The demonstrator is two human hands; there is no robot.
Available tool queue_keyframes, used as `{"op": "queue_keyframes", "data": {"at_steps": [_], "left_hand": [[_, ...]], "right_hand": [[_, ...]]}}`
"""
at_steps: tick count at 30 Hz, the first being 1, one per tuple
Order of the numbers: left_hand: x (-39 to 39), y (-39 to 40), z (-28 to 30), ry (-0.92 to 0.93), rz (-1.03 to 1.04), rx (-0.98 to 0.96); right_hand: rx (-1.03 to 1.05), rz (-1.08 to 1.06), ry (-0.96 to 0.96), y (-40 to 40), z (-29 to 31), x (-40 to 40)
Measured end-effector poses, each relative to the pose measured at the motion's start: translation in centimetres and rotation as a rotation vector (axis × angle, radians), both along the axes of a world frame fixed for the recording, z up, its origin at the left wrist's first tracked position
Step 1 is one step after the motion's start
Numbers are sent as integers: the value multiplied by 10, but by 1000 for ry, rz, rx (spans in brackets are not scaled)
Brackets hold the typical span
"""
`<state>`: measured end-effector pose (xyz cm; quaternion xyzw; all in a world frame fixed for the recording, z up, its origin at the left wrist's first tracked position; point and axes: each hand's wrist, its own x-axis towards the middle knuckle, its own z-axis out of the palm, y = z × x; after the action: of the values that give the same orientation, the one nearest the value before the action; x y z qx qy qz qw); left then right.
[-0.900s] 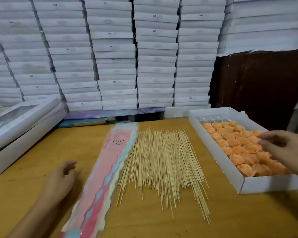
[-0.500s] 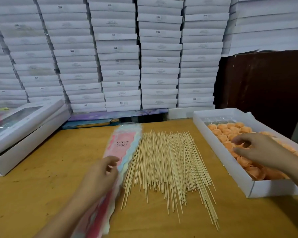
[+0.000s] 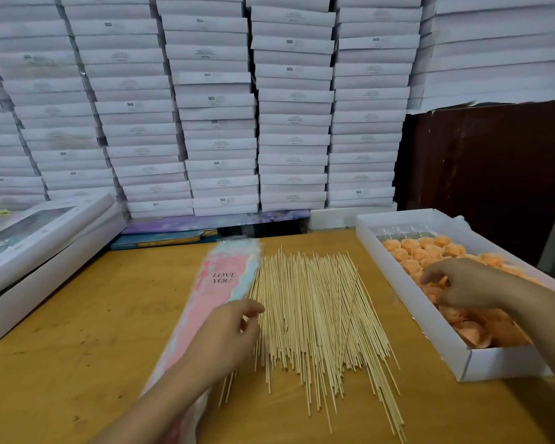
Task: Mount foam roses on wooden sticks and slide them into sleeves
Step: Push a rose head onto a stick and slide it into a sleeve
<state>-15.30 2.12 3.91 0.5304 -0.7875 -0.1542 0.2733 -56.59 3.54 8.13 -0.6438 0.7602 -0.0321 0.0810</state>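
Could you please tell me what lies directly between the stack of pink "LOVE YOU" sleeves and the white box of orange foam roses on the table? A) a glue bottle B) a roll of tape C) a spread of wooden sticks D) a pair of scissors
C: a spread of wooden sticks lies on the table between the sleeves and the box of foam roses.

Left hand (image 3: 225, 338) hides sleeves' (image 3: 220, 283) middle; right hand (image 3: 462, 286) covers some roses (image 3: 430, 248).
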Motion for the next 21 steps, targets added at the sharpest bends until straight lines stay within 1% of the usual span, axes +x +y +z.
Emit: {"op": "queue_keyframes", "data": {"at_steps": [6,11,18,21], "left_hand": [[14,-2,-3,44,46,23],[17,-1,-5,50,62,23],[21,1,-7,90,70,61],[25,0,-5,99,79,73]], "right_hand": [[-5,43,-19,-7,-14,1],[-56,-7,49,-13,-23,0],[-120,-73,33,-7,-10,3],[-117,-69,35,-4,-2,4]]}}
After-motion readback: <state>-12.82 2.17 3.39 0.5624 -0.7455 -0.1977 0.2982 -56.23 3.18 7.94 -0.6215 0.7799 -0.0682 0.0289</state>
